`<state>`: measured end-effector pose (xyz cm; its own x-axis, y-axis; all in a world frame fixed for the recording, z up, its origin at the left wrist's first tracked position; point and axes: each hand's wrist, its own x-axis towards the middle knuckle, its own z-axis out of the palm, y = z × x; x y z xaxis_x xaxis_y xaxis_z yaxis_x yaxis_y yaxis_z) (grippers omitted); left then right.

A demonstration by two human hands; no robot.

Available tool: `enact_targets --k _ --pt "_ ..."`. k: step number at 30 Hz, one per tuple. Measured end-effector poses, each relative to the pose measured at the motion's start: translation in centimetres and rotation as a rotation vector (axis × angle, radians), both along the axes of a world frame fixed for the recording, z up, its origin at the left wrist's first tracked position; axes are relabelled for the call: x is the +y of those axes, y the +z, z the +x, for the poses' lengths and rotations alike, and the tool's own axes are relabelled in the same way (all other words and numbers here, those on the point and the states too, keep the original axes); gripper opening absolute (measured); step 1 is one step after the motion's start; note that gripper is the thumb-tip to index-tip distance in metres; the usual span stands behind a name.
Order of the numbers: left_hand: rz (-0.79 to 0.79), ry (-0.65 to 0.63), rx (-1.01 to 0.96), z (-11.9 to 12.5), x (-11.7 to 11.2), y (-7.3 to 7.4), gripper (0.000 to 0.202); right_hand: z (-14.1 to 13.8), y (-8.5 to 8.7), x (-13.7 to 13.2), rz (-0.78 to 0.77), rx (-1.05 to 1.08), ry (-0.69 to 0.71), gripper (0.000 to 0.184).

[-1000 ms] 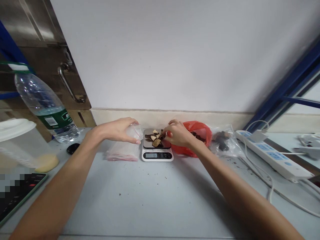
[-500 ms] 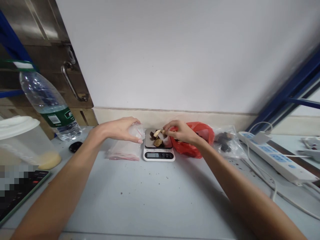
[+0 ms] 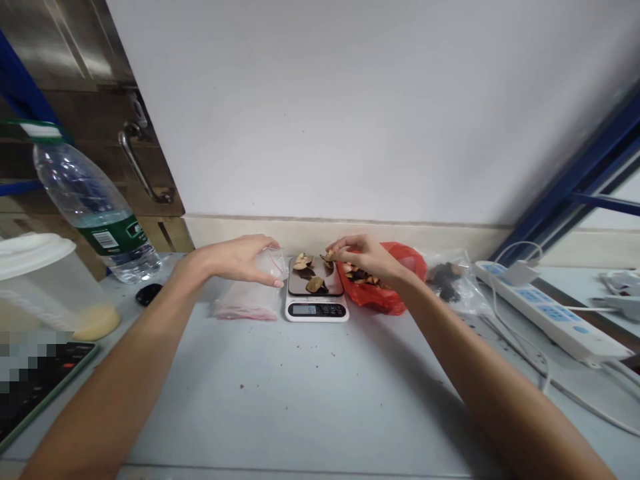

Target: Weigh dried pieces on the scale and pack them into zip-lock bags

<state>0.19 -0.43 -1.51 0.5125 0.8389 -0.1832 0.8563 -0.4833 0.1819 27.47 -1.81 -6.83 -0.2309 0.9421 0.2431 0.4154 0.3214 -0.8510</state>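
Note:
A white digital kitchen scale (image 3: 317, 311) stands near the wall, with several dried brown-and-cream pieces (image 3: 317, 285) on its dark-rimmed plate. My right hand (image 3: 363, 257) is over the plate's right back corner, its fingertips pinching a dried piece (image 3: 329, 256). Beneath that hand, an opened red plastic bag (image 3: 387, 300) holds more such pieces. To the left of the scale my left hand (image 3: 240, 259) rests over a stack of clear zip bags (image 3: 250, 300), thumb and fingers spread apart. The scale's digits are too small to read.
At left stand a large water bottle (image 3: 113, 220) and a lidded plastic container (image 3: 45, 287), with a black mouse (image 3: 149, 293) and a phone (image 3: 45, 387) nearby. A clear bag of dark pieces (image 3: 450, 283), a power strip (image 3: 555, 313) and loose cables lie at right. Crumbs dot the table.
My right hand has shifted slightly up. The pieces on the plate are spread farther apart, some now at its back left. My left hand has stayed over the zip bags.

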Motion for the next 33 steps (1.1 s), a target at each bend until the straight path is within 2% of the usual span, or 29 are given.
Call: enact_targets --k 3,8,21,27,30,33 --pt "-0.007 0.001 0.010 0.23 -0.36 0.29 0.103 0.11 -0.13 0.09 0.005 -0.015 -0.005 0.016" --pt "-0.010 -0.002 0.034 0.30 -0.34 0.29 0.101 0.12 -0.03 0.01 0.008 0.009 0.073 0.014" --pt "0.004 -0.030 0.028 0.16 -0.22 0.27 0.097 0.07 0.32 -0.30 -0.001 -0.022 0.040 0.015" --pt "-0.025 -0.007 0.011 0.11 -0.34 0.32 0.102 0.21 0.28 -0.29 0.009 -0.019 0.045 0.017" --pt "-0.037 -0.002 0.004 0.03 -0.29 0.27 0.103 0.20 0.20 -0.27 0.064 -0.122 0.050 0.012" --pt "-0.036 -0.010 0.009 -0.09 -0.05 0.06 0.101 0.04 -0.24 -0.07 0.177 -0.361 0.073 0.015"
